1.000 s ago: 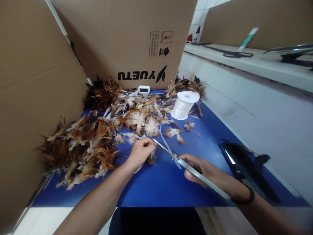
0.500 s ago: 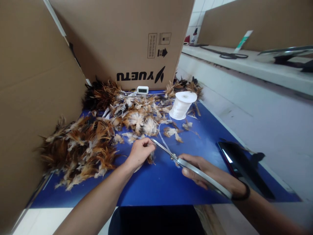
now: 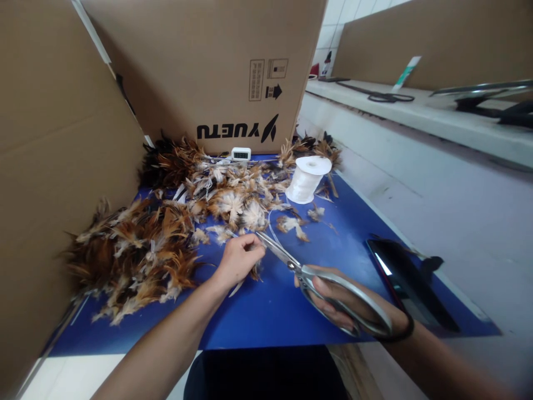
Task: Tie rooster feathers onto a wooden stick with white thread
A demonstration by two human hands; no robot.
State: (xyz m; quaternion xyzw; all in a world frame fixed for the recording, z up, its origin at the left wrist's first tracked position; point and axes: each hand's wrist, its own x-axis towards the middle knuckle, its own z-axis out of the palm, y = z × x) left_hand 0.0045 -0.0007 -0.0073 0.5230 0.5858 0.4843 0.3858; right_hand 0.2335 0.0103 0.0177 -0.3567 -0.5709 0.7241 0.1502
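My left hand [image 3: 238, 258] is closed in a pinch over the blue surface, holding a small bunch of brown feathers [image 3: 256, 271] that pokes out below the fingers. Much of the bunch is hidden by the hand. Metal scissors [image 3: 292, 265] are in my right hand [image 3: 333, 297], the fingers wrapped in their large loop handles. The blade tips reach close to my left fingertips; whether they touch anything is hard to see. A thin white ribbon [image 3: 272, 229] curves from near the blades toward a white spool [image 3: 306, 186] standing behind.
Loose feathers [image 3: 254, 214] lie beyond my hands, with a larger pile [image 3: 141, 244] at left. A small digital clock [image 3: 241, 154] sits before a cardboard box [image 3: 187, 72]. A black phone [image 3: 410, 283] lies at right. The ledge [image 3: 441, 108] holds more scissors [image 3: 389, 97].
The scissors have turned in my right hand, so both handle loops now show apart. My left hand stays nearly in place. The view has shifted slightly.
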